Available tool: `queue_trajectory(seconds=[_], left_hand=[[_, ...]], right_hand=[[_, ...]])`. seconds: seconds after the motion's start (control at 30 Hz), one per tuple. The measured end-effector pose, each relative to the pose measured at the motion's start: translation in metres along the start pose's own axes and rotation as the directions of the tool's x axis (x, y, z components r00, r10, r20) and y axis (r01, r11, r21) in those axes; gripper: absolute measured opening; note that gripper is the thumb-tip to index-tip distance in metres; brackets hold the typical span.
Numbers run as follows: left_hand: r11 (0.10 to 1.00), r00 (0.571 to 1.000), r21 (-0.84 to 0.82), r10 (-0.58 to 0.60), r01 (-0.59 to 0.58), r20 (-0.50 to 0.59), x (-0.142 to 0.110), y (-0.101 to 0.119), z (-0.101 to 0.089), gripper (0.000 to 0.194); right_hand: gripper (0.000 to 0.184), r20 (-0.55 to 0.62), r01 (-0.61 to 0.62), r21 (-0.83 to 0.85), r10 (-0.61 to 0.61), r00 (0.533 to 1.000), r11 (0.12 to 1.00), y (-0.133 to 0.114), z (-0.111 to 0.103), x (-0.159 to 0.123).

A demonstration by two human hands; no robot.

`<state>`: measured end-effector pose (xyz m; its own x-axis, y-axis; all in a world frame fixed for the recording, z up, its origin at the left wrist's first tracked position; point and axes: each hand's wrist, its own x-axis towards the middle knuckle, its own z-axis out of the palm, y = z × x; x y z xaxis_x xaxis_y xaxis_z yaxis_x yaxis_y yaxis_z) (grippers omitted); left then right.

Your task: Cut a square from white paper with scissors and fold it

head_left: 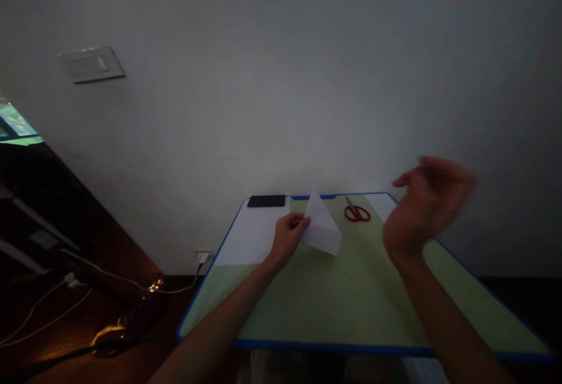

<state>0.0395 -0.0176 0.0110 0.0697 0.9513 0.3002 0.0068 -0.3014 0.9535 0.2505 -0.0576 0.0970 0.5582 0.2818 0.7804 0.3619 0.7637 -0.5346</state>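
Observation:
My left hand [288, 235] pinches the left edge of a folded sheet of white paper [322, 229] between thumb and fingers. The paper is raised a little above the table, its pointed top up and its broad end toward the lower right. My right hand [428, 205] is up in the air over the table's right side, bent at the wrist and blurred by motion. Its fingers look loosely curled and apart, with nothing seen in them. Red-handled scissors [357, 213] lie on the table between the paper and my right hand, blades toward the wall.
The pale green table [333, 308] has a blue rim and stands against a grey wall. A dark flat object [266, 201] lies at its back left on a white area [248, 235]. White cables [132, 284] run left of the table to a wall socket [202, 257].

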Motion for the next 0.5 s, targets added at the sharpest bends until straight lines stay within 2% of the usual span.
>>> queue_trajectory(seconds=[0.07,0.1,0.17,0.2,0.27,0.37,0.43,0.5], left_hand=[[1.000,1.000,-0.021,-0.004,0.004,0.006,0.001,-0.003,0.000,0.024],[1.000,1.000,-0.027,-0.006,0.006,0.011,0.002,-0.004,-0.001,0.025],[1.000,1.000,-0.027,0.002,-0.001,0.019,0.003,-0.006,-0.001,0.025],[1.000,1.000,-0.019,0.009,-0.008,0.023,0.003,-0.006,-0.001,0.026],[1.000,0.999,0.004,0.026,-0.026,0.032,0.003,-0.007,-0.001,0.026],[0.999,0.998,0.023,0.037,-0.038,0.051,0.004,-0.007,-0.002,0.026],[0.999,0.998,0.036,0.032,-0.035,0.062,0.004,-0.007,-0.002,0.027],[0.998,0.997,0.060,0.026,-0.030,0.072,0.005,-0.008,-0.002,0.027]], right_hand=[[0.024,0.076,-0.143,-0.011,0.143,0.987,0.990,0.019,0.012,-0.013],[0.023,0.178,-0.238,-0.037,0.240,0.954,0.971,0.030,0.017,-0.020],[0.029,0.341,-0.389,-0.093,0.397,0.852,0.916,0.052,0.025,-0.036],[0.033,0.407,-0.424,-0.118,0.434,0.804,0.898,0.061,0.028,-0.043],[0.039,0.528,-0.471,-0.132,0.464,0.711,0.872,0.075,0.030,-0.056],[0.037,0.636,-0.512,-0.131,0.468,0.613,0.849,0.083,0.030,-0.068],[0.035,0.655,-0.528,-0.134,0.475,0.587,0.838,0.085,0.030,-0.072],[0.034,0.641,-0.536,-0.138,0.487,0.593,0.833,0.086,0.029,-0.075]])
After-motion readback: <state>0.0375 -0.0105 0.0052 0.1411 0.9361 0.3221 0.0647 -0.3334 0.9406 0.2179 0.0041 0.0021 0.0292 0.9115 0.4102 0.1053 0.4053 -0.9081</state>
